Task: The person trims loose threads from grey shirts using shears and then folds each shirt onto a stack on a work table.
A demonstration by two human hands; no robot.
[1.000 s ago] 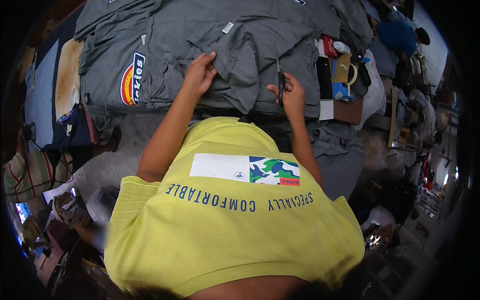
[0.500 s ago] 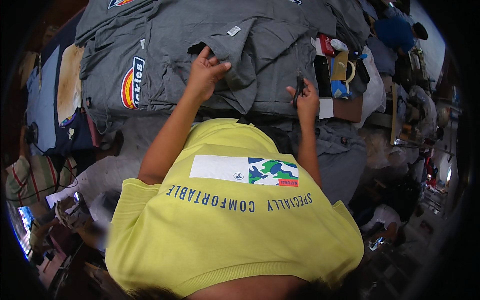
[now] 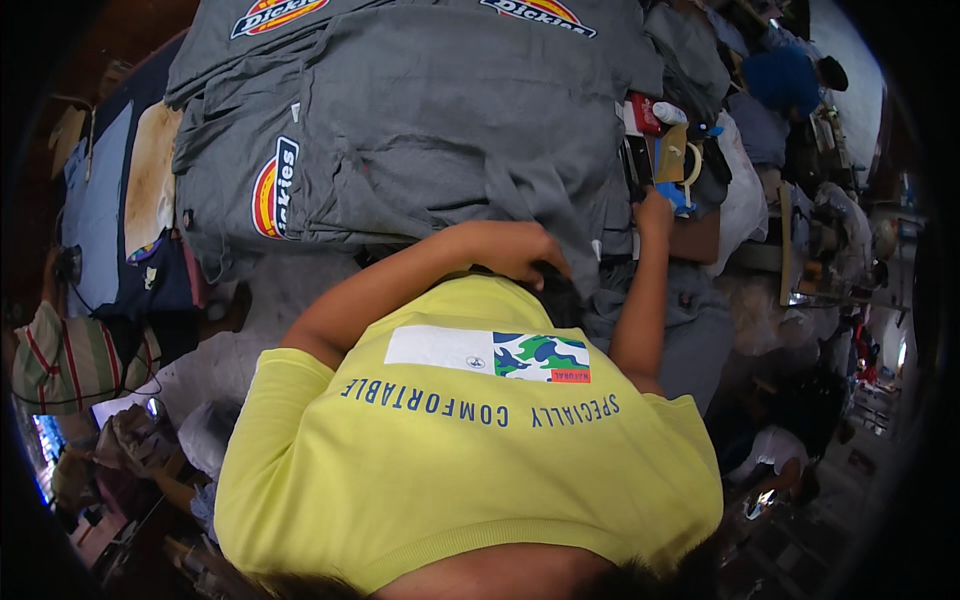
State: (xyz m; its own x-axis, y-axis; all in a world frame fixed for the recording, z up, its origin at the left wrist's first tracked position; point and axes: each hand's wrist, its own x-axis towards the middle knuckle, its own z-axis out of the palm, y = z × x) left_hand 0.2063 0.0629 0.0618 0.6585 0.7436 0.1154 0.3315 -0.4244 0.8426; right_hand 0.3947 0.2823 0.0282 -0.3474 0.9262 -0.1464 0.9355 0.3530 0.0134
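Observation:
Grey garments (image 3: 430,120) lie layered over the table in front of me, some with a colourful patch. My left hand (image 3: 515,250) is at their near edge, palm down, with bent fingers against a hanging fold of grey cloth. Its fingertips are partly hidden, so a firm grip on the cloth cannot be made out. On the right, my right hand (image 3: 655,212) reaches to a box of small supplies (image 3: 690,240), its fingers drawn together at the near left side. What is in them is hidden. Scissors cannot be made out clearly.
In the box are a roll of tape (image 3: 692,165), a red packet (image 3: 643,113) and blue pieces. A clear plastic bag (image 3: 740,190) lies to its right. At left are a pale board (image 3: 150,180) and a person in a striped shirt (image 3: 85,365). Someone in blue (image 3: 780,80) is far right.
My left hand has let go of the raised cloth and come down toward me at the table edge. My right hand, which held black scissors, has moved right to the box. The lifted cloth has flattened.

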